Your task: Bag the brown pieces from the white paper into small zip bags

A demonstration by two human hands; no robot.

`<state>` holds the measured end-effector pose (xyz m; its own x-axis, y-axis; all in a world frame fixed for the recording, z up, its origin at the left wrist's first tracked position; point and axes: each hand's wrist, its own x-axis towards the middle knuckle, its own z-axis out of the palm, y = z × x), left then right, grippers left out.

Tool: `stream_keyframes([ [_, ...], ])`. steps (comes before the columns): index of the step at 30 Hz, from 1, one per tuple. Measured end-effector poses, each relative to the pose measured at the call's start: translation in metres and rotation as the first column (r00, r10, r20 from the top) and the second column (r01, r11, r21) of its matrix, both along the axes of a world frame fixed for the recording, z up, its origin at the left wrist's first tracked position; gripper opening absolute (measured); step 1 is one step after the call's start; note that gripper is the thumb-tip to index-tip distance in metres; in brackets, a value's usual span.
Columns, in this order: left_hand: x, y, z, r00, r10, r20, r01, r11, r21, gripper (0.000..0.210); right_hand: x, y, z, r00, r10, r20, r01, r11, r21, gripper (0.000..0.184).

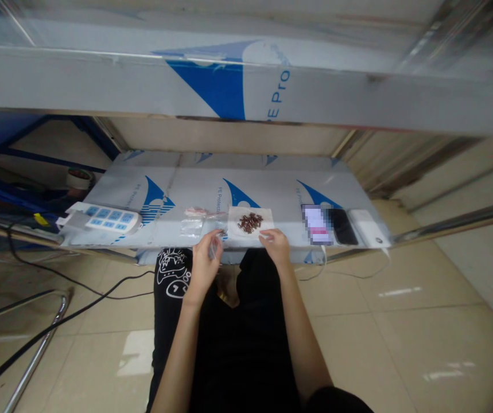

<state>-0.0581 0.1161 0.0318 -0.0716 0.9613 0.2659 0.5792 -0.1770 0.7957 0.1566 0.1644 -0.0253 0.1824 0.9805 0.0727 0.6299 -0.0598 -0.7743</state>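
A white square sheet lies on the film-covered shelf, with a heap of small brown pieces on it, too small to name. At the sheet's right edge is my right hand, thumb and fingertips together; whether a piece is between them I cannot make out. My left hand, left of the sheet at the shelf's front edge, is closed around what looks like a small clear plastic bag. Just beyond that hand lie more clear plastic bags, some with reddish edges.
A white power strip sits at the shelf's left. To the right are a lit phone, a dark phone and a white device with cables hanging down. An upper shelf spans above. Black cables cross at left.
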Motion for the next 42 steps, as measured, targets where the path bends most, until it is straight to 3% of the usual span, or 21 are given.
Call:
stream_keyframes([
  [3, 0.008, -0.002, 0.003, 0.995, -0.029, 0.1, 0.031, 0.999, -0.023, 0.023, -0.008, 0.008, -0.017, 0.992, -0.069, 0.102, 0.069, 0.998, 0.001, 0.019],
  [6, 0.014, -0.004, 0.009, 0.952, -0.025, 0.304, 0.053, 0.995, -0.084, 0.024, -0.016, 0.018, -0.027, 0.984, -0.075, 0.16, 0.065, 0.995, 0.072, 0.017],
  [11, 0.019, -0.005, 0.019, 0.781, -0.027, 0.624, 0.162, 0.974, -0.16, 0.028, -0.022, 0.029, -0.036, 0.977, -0.036, 0.211, 0.013, 0.994, 0.11, 0.013],
  [15, 0.019, -0.005, 0.021, 0.667, -0.017, 0.745, 0.188, 0.971, -0.145, 0.029, -0.023, 0.031, -0.038, 0.97, -0.039, 0.239, 0.015, 0.995, 0.1, 0.011],
  [17, 0.019, -0.005, 0.02, 0.681, -0.034, 0.732, 0.213, 0.965, -0.154, 0.029, -0.023, 0.029, -0.035, 0.969, -0.043, 0.243, 0.023, 0.996, 0.086, 0.011],
  [19, 0.018, -0.005, 0.017, 0.752, -0.052, 0.657, 0.204, 0.966, -0.157, 0.026, -0.023, 0.027, -0.028, 0.968, -0.055, 0.245, 0.041, 0.997, 0.062, 0.009],
  [24, 0.016, -0.003, 0.003, 0.965, -0.119, 0.235, 0.144, 0.985, -0.095, 0.017, -0.02, 0.015, 0.01, 0.972, -0.06, 0.226, 0.051, 0.998, 0.047, 0.009],
  [26, 0.017, -0.003, -0.002, 0.989, -0.14, 0.049, 0.145, 0.984, -0.104, 0.017, -0.02, 0.007, 0.03, 0.981, 0.03, 0.194, -0.042, 0.997, 0.058, 0.007],
  [29, 0.02, -0.004, -0.007, 0.974, -0.136, -0.181, 0.113, 0.984, -0.135, 0.019, -0.026, -0.004, 0.056, 0.952, 0.296, 0.077, -0.302, 0.95, 0.083, 0.005],
  [33, 0.025, -0.008, -0.005, 0.935, -0.155, -0.319, 0.107, 0.981, -0.164, 0.022, -0.037, -0.017, 0.074, 0.86, 0.51, -0.013, -0.508, 0.859, 0.067, 0.004],
  [36, 0.026, -0.009, -0.005, 0.939, -0.173, -0.299, 0.123, 0.976, -0.18, 0.025, -0.042, -0.023, 0.079, 0.83, 0.557, -0.018, -0.557, 0.83, 0.022, 0.005],
  [38, 0.026, -0.009, -0.008, 0.965, -0.17, -0.2, 0.136, 0.975, -0.173, 0.024, -0.043, -0.024, 0.08, 0.808, 0.585, -0.069, -0.584, 0.811, 0.029, 0.002],
  [40, 0.025, -0.007, -0.01, 0.988, -0.152, -0.008, 0.149, 0.977, -0.155, 0.022, -0.04, -0.022, 0.08, 0.801, 0.58, -0.146, -0.576, 0.814, 0.07, 0.007],
  [42, 0.024, -0.005, -0.012, 0.957, -0.091, 0.275, 0.138, 0.978, -0.156, 0.022, -0.036, -0.018, 0.078, 0.842, 0.501, -0.202, -0.492, 0.865, 0.097, 0.013],
])
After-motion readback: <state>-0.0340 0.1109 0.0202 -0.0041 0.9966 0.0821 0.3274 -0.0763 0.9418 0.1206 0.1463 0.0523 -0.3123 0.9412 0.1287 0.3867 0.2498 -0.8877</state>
